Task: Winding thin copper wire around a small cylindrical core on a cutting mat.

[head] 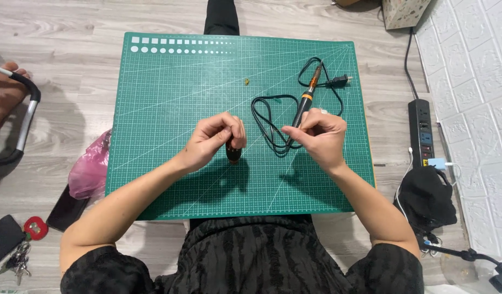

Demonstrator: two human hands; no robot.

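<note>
1. On the far left, off your work surface, a pink plastic bag (89, 170) is lying against the edge of the green cutting mat (169, 109), with a dark phone (66, 209) and a bunch of keys (19, 256) lower down on the floor. You are working well apart from them; keep them there.
2. Your left hand (210, 142) is curling closed around a small dark cylindrical piece (234, 153), whose lower end is poking out below your fingers, just above the mat near its middle. Judging by the grip, you are holding it firmly enough; keep that end visible so you can see what you are doing.
3. A tiny yellowish bit (246, 81) is lying loose on the mat farther up. Mind it does not roll away.
4. Your right hand (319, 136) is pinching thumb and forefinger together toward the left hand. Whether anything small is sitting between the fingertips, I cannot tell.
5. The soldering iron (307, 98) is lying on the mat just behind that hand, tip pointing away from you, its black cord (267, 125) looping between your hands. Keep your wrist off the cord, which looks easy to snag.
6. At the far right, a power strip (422, 130) is lying on the floor by the wall.
</note>
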